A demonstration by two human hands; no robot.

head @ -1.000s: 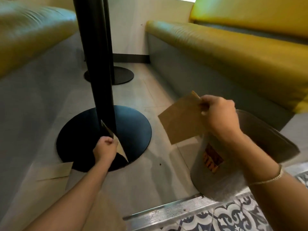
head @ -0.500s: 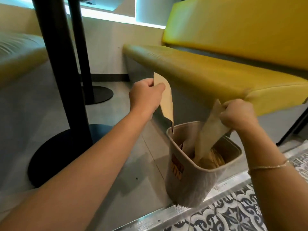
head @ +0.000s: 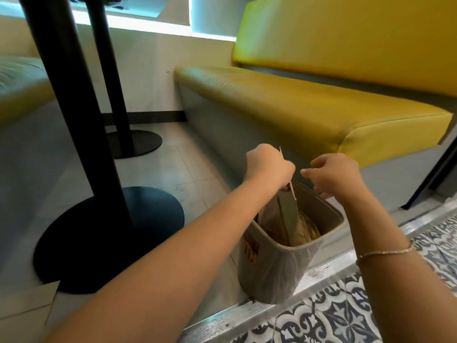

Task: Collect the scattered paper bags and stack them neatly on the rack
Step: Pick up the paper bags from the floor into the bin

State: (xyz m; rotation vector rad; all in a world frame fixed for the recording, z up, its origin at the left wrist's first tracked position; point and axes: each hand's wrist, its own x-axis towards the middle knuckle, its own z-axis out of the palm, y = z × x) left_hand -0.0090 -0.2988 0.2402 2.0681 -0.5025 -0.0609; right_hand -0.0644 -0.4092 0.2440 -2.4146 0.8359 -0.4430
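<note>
Orange lettering on the grey bin's [head: 277, 266] side, too cut off to read. Left hand [head: 268, 167] curled round a brown paper bag [head: 289, 209], lower end inside the bin among others. Right hand [head: 336, 175] loosely curled, holding nothing. Another paper bag [head: 24, 303] flat at the floor's [head: 173, 169] near-left corner. Yellow bench [head: 296, 100], black table bases [head: 111, 233], patterned tiles [head: 346, 313].

Grey tiled floor [head: 160, 174] under me: beige bin [head: 277, 271], two black table bases [head: 111, 238], flat paper bag [head: 27, 308].
</note>
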